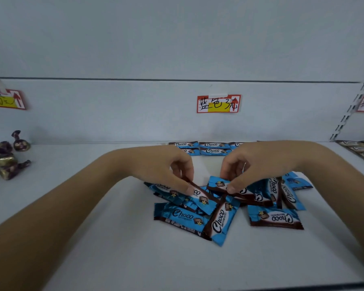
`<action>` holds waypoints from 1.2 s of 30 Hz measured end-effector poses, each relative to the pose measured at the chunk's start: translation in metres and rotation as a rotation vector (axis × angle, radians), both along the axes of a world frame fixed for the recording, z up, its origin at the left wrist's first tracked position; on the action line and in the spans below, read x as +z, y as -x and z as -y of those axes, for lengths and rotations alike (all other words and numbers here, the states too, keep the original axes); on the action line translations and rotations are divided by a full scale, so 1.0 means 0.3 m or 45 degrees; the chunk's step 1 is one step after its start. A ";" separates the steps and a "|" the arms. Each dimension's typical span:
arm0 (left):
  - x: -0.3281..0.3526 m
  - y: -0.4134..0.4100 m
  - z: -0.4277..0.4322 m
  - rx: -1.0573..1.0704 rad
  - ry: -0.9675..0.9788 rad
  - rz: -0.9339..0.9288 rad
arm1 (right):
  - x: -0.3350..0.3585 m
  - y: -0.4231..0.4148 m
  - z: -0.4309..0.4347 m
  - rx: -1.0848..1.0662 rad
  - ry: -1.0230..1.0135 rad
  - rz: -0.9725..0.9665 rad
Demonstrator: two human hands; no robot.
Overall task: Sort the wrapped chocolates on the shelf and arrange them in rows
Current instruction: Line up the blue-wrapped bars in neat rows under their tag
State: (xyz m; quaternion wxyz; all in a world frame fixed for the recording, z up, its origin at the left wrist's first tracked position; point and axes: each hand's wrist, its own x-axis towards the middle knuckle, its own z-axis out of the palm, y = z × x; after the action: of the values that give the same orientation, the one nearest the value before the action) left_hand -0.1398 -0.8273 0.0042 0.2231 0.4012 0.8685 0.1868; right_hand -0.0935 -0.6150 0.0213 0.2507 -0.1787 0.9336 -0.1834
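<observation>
A loose pile of blue Choco wrapped chocolates (pixel 221 219) lies on the white shelf (pixel 114 259) in front of me. My left hand (pixel 168 169) pinches one blue chocolate (pixel 198 196) at the pile's left top. My right hand (pixel 246 164) pinches another blue chocolate (pixel 221 184) at the pile's middle. A tidy row of blue Choco chocolates (pixel 210 148) lies flat against the back wall, partly hidden behind both hands.
Purple and gold twist-wrapped sweets (pixel 6 156) sit at the far left. Grey wrapped bars (pixel 359 150) lie in rows at the far right beside a slotted upright (pixel 349 114). Red price tags (pixel 219 103) hang on the back wall.
</observation>
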 end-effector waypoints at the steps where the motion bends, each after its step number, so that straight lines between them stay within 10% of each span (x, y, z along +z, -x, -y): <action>1: 0.000 -0.003 0.002 0.017 -0.043 0.069 | 0.000 0.000 -0.001 -0.009 0.032 0.026; 7: 0.016 -0.006 0.022 0.112 -0.363 0.392 | 0.009 0.004 -0.023 -0.173 0.406 0.030; 15: 0.006 0.037 0.030 0.519 -0.800 0.152 | 0.012 0.027 -0.032 -0.595 1.076 -0.008; 36: 0.012 0.048 -0.342 0.466 -0.637 -0.205 | -0.032 0.068 -0.438 -0.844 0.684 -0.472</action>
State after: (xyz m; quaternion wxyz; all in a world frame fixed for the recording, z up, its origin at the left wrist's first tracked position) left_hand -0.1542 -0.7246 0.0078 0.0106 0.2944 0.8682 0.3993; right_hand -0.1138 -0.4837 0.0118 -0.0475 0.0409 0.8889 -0.4537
